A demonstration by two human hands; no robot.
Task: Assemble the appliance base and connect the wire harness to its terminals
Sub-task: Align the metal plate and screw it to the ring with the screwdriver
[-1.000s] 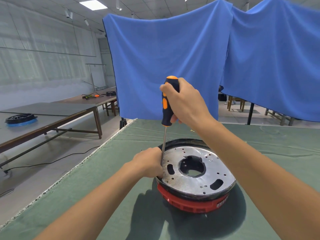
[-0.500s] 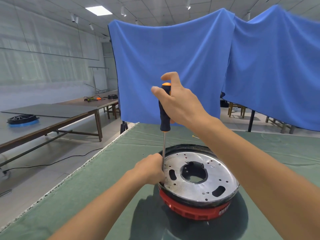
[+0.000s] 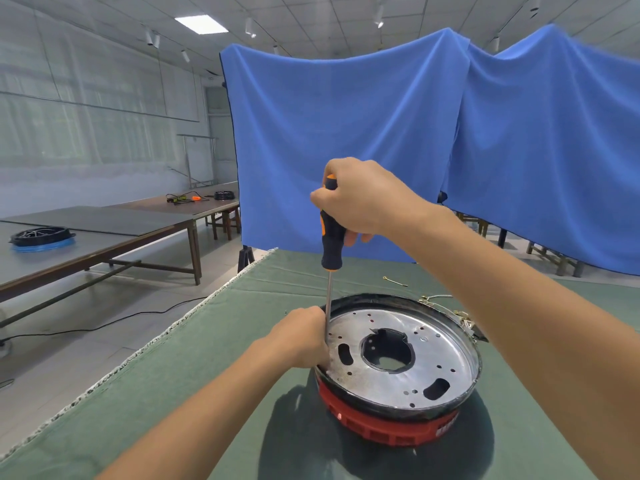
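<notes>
The round appliance base [image 3: 398,420] lies on the green table cloth: a red plastic ring under a black rim, with a silver perforated metal plate [image 3: 433,362] on top. A black and orange screwdriver [image 3: 331,244] stands upright, its shaft reaching down to the plate's left edge. My right hand [image 3: 360,199] grips the handle from above. My left hand [image 3: 304,337] sits at the base's left rim, its fingers curled round the lower shaft; the tip is hidden behind them. Thin wires with gold terminals [image 3: 464,318] lie behind the base.
The green-covered table [image 3: 194,386] ends in a frayed left edge above the floor. A small metal clip [image 3: 394,281] lies farther back. Blue cloth [image 3: 346,140] hangs behind the table. Long side tables at left carry another round base [image 3: 41,237].
My right hand has closed round the handle again after its fingers lifted off it half a second ago. The screwdriver stays upright at the same spot. My left hand has not moved.
</notes>
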